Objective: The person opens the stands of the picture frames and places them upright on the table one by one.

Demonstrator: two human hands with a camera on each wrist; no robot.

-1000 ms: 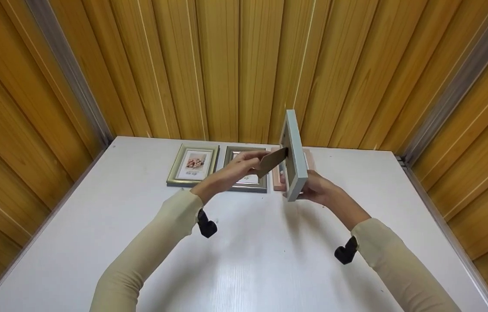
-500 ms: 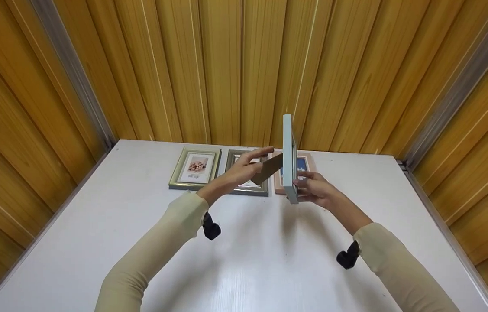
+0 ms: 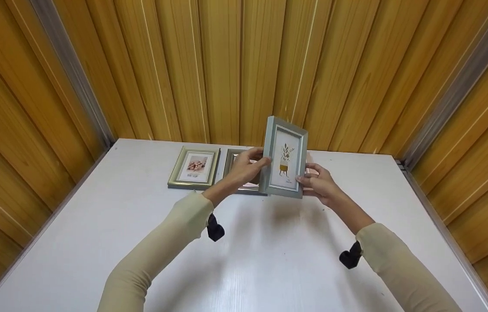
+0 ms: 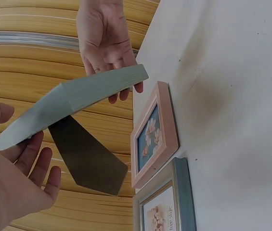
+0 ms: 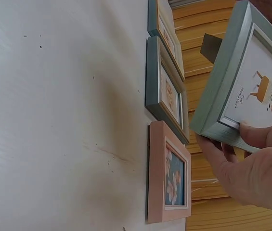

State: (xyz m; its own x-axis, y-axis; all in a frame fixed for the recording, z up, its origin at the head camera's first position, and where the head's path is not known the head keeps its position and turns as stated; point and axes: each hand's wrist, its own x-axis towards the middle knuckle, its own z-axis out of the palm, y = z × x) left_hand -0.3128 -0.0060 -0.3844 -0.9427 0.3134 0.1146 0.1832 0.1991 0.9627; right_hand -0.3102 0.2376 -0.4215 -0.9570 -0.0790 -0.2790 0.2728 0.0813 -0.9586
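Note:
A pale blue-green picture frame (image 3: 286, 158) with a potted-plant print is held up above the table, its front turned partly toward the head camera. My left hand (image 3: 244, 170) grips its left edge, the thumb at the front side and the fingers behind. At the lower right edge, my right hand (image 3: 321, 185) pinches it, with the thumb (image 5: 258, 134) on the front in the right wrist view. A dark easel stand (image 4: 90, 159) sticks out from its back in the left wrist view. Behind it, a pink frame (image 5: 157, 173) with a flower picture is mostly hidden in the head view.
A gold frame (image 3: 194, 168) and a grey frame (image 3: 250, 190) stand in a row with the pink one along the back of the white table (image 3: 244, 260). Wood-patterned panels (image 3: 218, 69) rise behind, with metal posts (image 3: 75, 73) at the corners.
The held frame has turned from edge-on to show its printed front. My left hand has shifted from the easel stand to the frame's left edge; the right hand keeps its hold.

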